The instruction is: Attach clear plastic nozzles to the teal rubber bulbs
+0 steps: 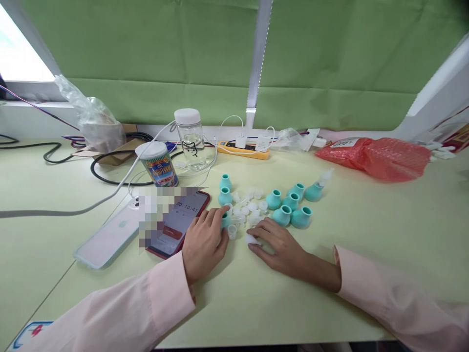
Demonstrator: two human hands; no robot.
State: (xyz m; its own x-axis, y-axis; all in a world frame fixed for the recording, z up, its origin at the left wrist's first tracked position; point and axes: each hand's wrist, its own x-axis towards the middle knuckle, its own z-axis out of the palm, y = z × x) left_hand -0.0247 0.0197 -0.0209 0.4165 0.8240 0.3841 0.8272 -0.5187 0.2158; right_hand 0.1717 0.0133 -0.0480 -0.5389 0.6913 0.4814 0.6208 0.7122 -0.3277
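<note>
I noted the left hand [205, 242] resting on the table [366, 234], fingers curled closed around a teal bulb [226, 221] at the near left edge of the parts. The right hand [280, 247] lay palm down just beside it, fingers bent, their tips on a clear cap [252, 239]. I could not tell whether it gripped the cap or only touched it. Beyond both hands sat loose bulbs [292, 201], standing upright, with small loose caps [249, 205] scattered between them. A red-cased phone [183, 217] showing a timer lay touching the left hand's far side, and a pale phone [110, 237] lay left of it. A printed can [159, 166] and a glass jar [190, 139] stood farther back.
</note>
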